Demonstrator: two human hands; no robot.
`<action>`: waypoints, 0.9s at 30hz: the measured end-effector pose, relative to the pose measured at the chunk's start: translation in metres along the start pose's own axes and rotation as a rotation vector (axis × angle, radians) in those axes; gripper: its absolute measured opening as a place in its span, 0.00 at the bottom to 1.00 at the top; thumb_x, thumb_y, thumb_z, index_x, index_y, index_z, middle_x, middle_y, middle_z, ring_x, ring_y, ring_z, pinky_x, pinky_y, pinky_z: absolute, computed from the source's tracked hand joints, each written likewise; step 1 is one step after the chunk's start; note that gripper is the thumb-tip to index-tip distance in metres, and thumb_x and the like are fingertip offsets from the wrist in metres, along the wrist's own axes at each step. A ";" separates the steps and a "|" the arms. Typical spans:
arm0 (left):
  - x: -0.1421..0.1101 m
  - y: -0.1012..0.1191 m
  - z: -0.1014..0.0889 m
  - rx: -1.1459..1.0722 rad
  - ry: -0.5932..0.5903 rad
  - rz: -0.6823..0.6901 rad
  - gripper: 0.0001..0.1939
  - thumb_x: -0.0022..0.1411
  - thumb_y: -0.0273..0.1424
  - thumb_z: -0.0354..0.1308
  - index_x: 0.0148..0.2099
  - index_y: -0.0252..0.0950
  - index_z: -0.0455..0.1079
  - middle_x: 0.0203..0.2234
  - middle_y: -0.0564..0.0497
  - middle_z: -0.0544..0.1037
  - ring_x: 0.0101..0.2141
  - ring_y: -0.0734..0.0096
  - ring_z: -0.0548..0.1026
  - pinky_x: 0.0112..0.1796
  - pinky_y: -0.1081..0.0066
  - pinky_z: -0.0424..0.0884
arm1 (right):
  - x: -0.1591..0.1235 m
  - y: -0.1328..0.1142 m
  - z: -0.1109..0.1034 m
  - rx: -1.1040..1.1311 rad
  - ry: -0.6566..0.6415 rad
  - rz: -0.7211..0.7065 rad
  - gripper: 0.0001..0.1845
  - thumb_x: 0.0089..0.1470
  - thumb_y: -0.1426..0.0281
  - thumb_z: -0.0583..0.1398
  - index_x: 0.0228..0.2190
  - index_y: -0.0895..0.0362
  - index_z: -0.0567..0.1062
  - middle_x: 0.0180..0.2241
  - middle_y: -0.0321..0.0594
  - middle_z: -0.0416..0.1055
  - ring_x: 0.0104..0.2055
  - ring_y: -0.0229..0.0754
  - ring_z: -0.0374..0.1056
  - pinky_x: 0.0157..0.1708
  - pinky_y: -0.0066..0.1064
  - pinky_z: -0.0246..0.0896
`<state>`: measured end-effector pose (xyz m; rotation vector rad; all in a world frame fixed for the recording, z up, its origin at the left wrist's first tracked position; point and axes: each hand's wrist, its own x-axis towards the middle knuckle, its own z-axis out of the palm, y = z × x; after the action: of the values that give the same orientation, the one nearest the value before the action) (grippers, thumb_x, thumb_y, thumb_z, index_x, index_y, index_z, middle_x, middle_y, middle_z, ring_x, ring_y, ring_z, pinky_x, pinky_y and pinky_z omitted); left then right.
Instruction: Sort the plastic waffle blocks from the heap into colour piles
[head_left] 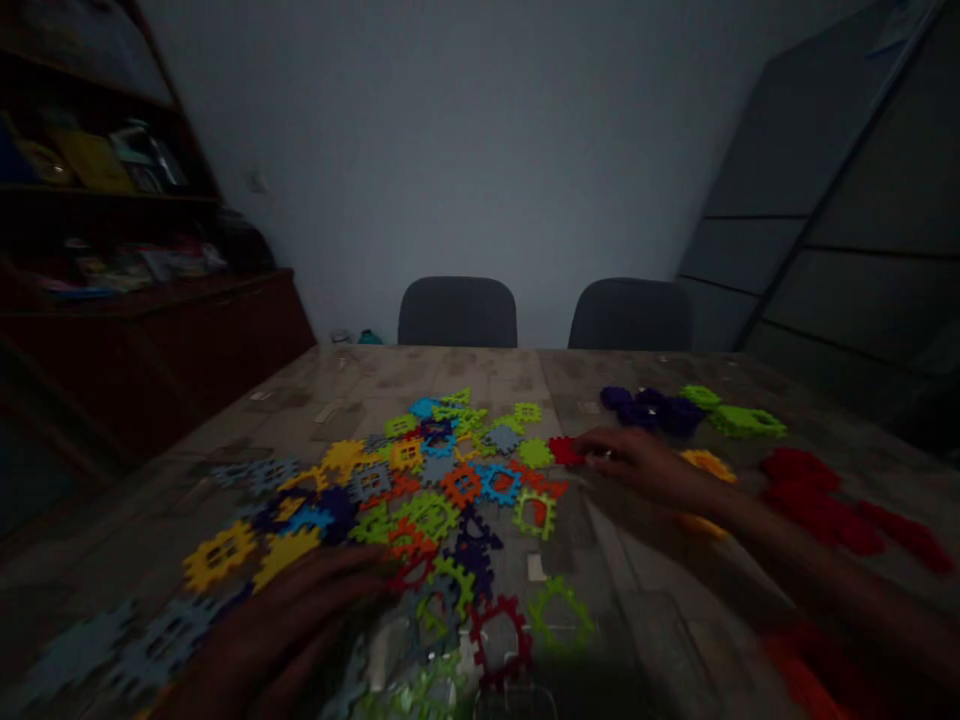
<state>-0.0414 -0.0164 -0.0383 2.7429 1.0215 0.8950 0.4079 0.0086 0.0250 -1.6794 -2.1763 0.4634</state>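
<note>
The left hand (274,635) is dark, blurred, cut off.

home dining room: table (465,375), shelves (112,190)

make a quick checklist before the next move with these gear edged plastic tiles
Right hand fingertips at the red tile: ok, they appear to touch it.
Grip of the right hand on that tile: cannot tell.
Left hand holding a tile from the mixed pile: cannot tell, dark and blurred.
Purple tiles grouped apart from the pile: ok.
Red tiles grouped apart from the pile: ok.
Light on the table: not ok, dim.
</note>
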 end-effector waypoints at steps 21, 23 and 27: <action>0.042 -0.029 -0.004 -0.040 -0.201 0.062 0.14 0.74 0.27 0.43 0.48 0.39 0.71 0.42 0.46 0.76 0.45 0.61 0.74 0.56 0.57 0.65 | -0.036 -0.097 0.097 0.153 0.002 -0.279 0.16 0.62 0.74 0.52 0.48 0.54 0.73 0.45 0.46 0.75 0.47 0.48 0.70 0.48 0.42 0.66; 0.040 -0.027 -0.006 -0.058 -0.191 0.063 0.16 0.75 0.30 0.41 0.48 0.37 0.71 0.41 0.45 0.76 0.43 0.62 0.74 0.49 0.63 0.70 | -0.038 -0.098 0.098 0.148 0.035 -0.262 0.15 0.62 0.75 0.51 0.46 0.53 0.73 0.42 0.45 0.75 0.45 0.48 0.70 0.46 0.42 0.66; 0.040 -0.015 -0.011 -0.101 -0.208 0.077 0.16 0.77 0.35 0.42 0.55 0.40 0.69 0.49 0.45 0.74 0.50 0.62 0.72 0.51 0.63 0.70 | -0.037 -0.108 0.104 0.117 0.037 -0.312 0.19 0.61 0.74 0.54 0.52 0.52 0.70 0.50 0.46 0.72 0.51 0.50 0.66 0.52 0.45 0.62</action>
<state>-0.0315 0.0183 -0.0134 2.7348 0.8168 0.6339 0.2757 -0.0578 -0.0199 -1.2486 -2.2820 0.4582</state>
